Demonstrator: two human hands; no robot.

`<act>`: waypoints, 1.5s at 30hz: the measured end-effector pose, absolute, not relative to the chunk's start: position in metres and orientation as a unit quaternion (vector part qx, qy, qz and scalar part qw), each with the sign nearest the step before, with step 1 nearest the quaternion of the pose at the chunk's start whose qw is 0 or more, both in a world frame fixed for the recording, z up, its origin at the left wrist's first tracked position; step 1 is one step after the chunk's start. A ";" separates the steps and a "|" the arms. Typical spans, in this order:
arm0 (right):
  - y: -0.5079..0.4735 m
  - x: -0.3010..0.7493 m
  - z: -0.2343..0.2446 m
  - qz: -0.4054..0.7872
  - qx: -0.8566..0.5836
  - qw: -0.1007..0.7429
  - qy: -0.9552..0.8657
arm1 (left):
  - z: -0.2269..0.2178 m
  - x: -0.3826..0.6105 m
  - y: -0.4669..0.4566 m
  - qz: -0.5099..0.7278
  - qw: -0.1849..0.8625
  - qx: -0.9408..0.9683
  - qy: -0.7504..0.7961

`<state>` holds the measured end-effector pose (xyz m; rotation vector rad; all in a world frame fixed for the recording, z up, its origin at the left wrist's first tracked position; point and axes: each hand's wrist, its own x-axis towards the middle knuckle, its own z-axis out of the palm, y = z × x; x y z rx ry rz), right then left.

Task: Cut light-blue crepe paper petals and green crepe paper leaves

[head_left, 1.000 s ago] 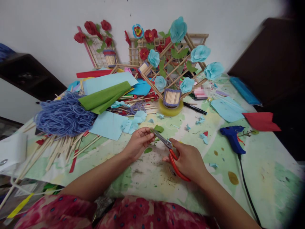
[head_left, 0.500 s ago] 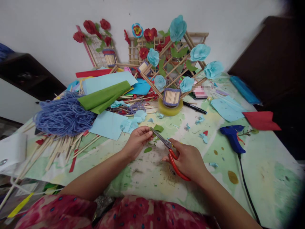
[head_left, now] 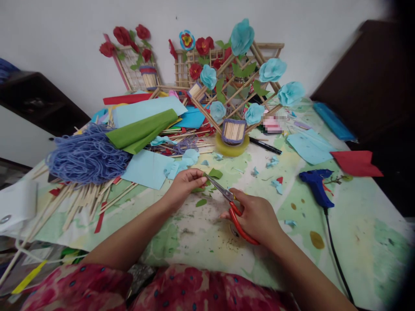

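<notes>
My right hand (head_left: 257, 216) is wrapped around the red handles of a pair of scissors (head_left: 239, 224). The narrow metal blades point up and left, and their tips meet the fingertips of my left hand (head_left: 188, 183). Those fingers are pinched on a small piece of green paper, mostly hidden by the fingers and the blade tips. Just beyond the blades lies a folded green paper piece (head_left: 215, 173). A cut green paper leaf (head_left: 201, 202) rests on the table below, with small green scraps around it.
A stick trellis with blue paper flowers (head_left: 235, 86) stands behind my hands, by a roll of yellowish tape (head_left: 231, 147). At left are purple yarn (head_left: 89, 155), loose sticks (head_left: 82, 201) and paper sheets. A blue glue gun (head_left: 316, 185) with its cord lies at right.
My left hand has shifted slightly left and down, and a bit of green shows beneath its fingers. The scissors and my right hand are almost unchanged.
</notes>
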<state>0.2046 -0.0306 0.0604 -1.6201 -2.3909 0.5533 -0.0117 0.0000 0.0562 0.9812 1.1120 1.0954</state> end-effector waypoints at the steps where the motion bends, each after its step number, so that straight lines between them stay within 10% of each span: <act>1: -0.031 0.205 0.060 0.186 -0.547 0.102 -0.810 | 0.056 -0.012 0.000 0.472 0.606 0.426 0.479; 45: -0.015 0.213 0.057 0.063 -0.669 0.031 -0.740 | 0.049 -0.027 0.013 0.353 0.633 0.445 0.526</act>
